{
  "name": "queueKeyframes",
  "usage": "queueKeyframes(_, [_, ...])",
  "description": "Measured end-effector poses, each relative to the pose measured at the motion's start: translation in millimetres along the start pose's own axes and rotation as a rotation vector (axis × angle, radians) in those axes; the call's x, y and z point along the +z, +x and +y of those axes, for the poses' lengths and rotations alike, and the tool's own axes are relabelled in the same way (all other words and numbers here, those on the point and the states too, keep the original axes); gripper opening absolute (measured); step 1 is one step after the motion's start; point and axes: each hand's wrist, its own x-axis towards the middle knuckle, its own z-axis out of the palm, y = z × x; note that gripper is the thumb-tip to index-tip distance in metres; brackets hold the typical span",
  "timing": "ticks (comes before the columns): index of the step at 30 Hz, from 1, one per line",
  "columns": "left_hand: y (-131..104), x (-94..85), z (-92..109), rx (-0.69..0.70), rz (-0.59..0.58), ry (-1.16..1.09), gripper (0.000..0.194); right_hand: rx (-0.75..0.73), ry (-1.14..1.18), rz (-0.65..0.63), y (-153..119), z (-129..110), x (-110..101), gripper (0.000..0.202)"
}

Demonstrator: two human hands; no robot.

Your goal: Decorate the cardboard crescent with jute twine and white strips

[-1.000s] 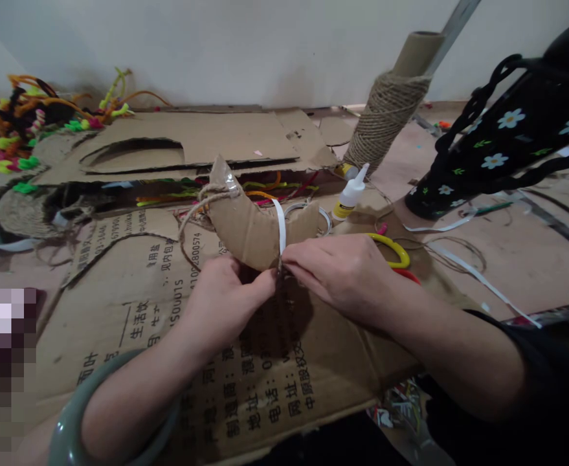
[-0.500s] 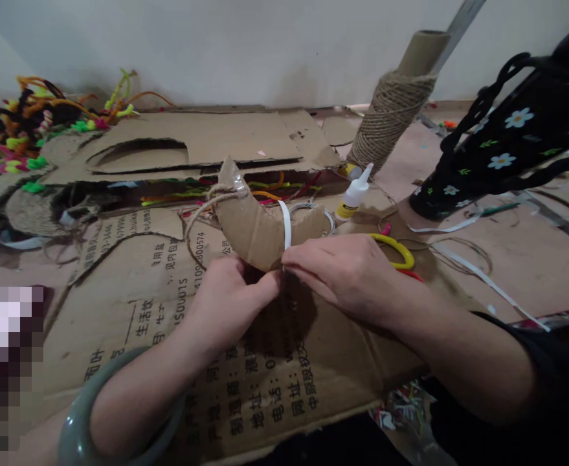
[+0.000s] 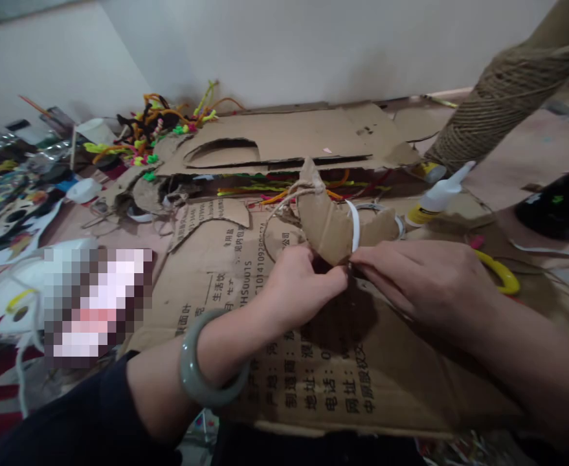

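Observation:
A crescent of brown cardboard (image 3: 325,226) is held just above a printed cardboard sheet (image 3: 401,362). Twine (image 3: 284,200) is looped round its upper left tip, beside a shiny clear patch. A narrow white strip (image 3: 355,223) wraps over the crescent's middle. My left hand (image 3: 303,285) is closed at the lower edge of the crescent, thumb pressed against it. With closed fingertips, my right hand (image 3: 405,272) pinches the strip at that same edge; the strip's end is hidden by the fingers. Both hands nearly meet.
Behind stand a glue bottle (image 3: 432,202) and a leaning twine roll (image 3: 502,103). A yellow loop handle (image 3: 505,272) lies right of my right hand. Cut cardboard (image 3: 303,129) and colourful pipe cleaners (image 3: 155,123) lie at the back; a pixelated patch (image 3: 102,301) is at left.
The view has swung left, so everything sits further right and more of the cluttered left side shows. Both hands keep nearly the same hold on the crescent and strip.

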Motion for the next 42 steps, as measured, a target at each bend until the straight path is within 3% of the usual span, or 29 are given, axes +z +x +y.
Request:
queueKeyframes(13, [3, -0.6, -10, 0.085, -0.004, -0.034, 0.02, -0.083, -0.036, 0.066, 0, 4, 0, 0.009])
queueKeyframes(22, [2, 0.0, -10, 0.105, -0.009, -0.006, 0.024, 0.042, 0.136, -0.019, -3, 8, 4, 0.015])
queueKeyframes(28, [2, -0.7, -10, 0.157, -0.012, 0.009, 0.023, 0.07, 0.058, -0.037, 0, 6, 3, 0.016])
queueKeyframes(36, [0, -0.8, -12, 0.108, 0.006, 0.083, 0.018, 0.084, 0.072, -0.005, 4, 4, 0, 0.02])
queueKeyframes(42, [1, 0.5, -14, 0.151, 0.025, 0.074, 0.019, 0.09, 0.073, 0.018, 5, 2, -1, 0.02])
